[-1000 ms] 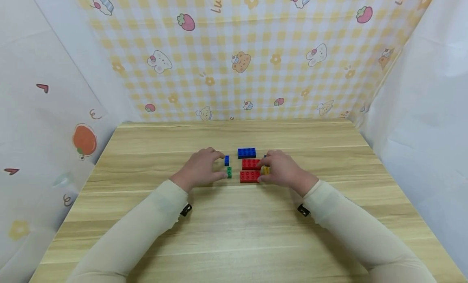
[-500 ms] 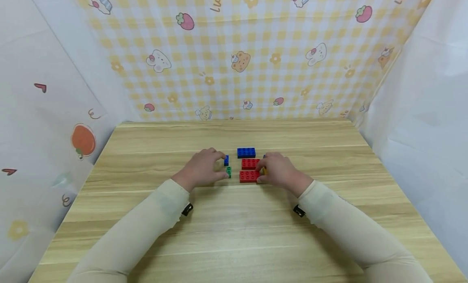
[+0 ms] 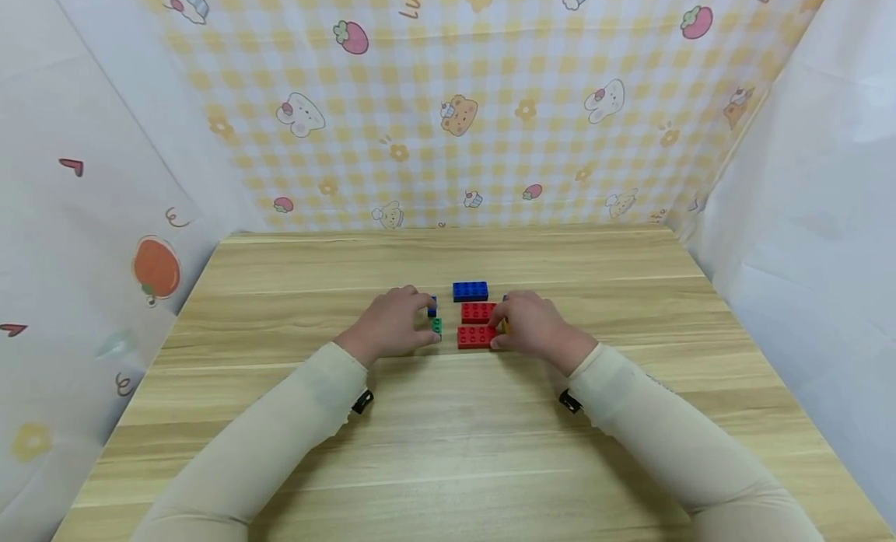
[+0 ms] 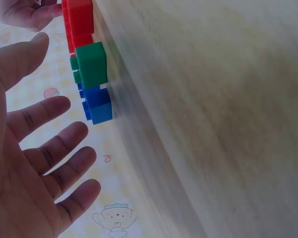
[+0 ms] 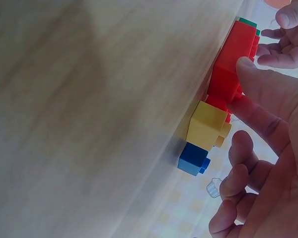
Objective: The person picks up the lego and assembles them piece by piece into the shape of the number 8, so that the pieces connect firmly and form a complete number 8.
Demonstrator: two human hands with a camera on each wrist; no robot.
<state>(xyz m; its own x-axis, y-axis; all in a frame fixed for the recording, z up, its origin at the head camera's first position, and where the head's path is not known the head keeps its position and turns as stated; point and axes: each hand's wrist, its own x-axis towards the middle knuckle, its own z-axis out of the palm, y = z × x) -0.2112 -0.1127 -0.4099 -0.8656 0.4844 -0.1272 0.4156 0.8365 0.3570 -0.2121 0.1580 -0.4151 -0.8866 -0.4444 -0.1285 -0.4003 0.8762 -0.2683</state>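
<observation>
Hands reach over the worktop (image 3: 448,464) from both sides in the head view: the left hand (image 3: 392,324) has its fingers spread beside a green brick (image 3: 437,325) and a left blue brick (image 3: 432,309), while the right hand (image 3: 532,324) appears to pinch the right end of the near red brick (image 3: 473,337). Behind that lie the far red brick (image 3: 476,313) and, farthest back, the large blue brick (image 3: 470,291). Its fingers cover the red bricks' right ends.

The left wrist view shows that spread clearly, no fingertip evidently touching green or blue. Thumb and forefinger would do best closing low on opposite faces. The red brick and the other hand are cut off at the top.

In the right wrist view, the thumb lies on the red brick's side, but the forefinger's tip is hidden behind it. An even, level grip should avoid nudging the yellow brick (image 5: 204,125) and right blue brick (image 5: 191,159) nearby. The large blue brick cannot be made out here.
</observation>
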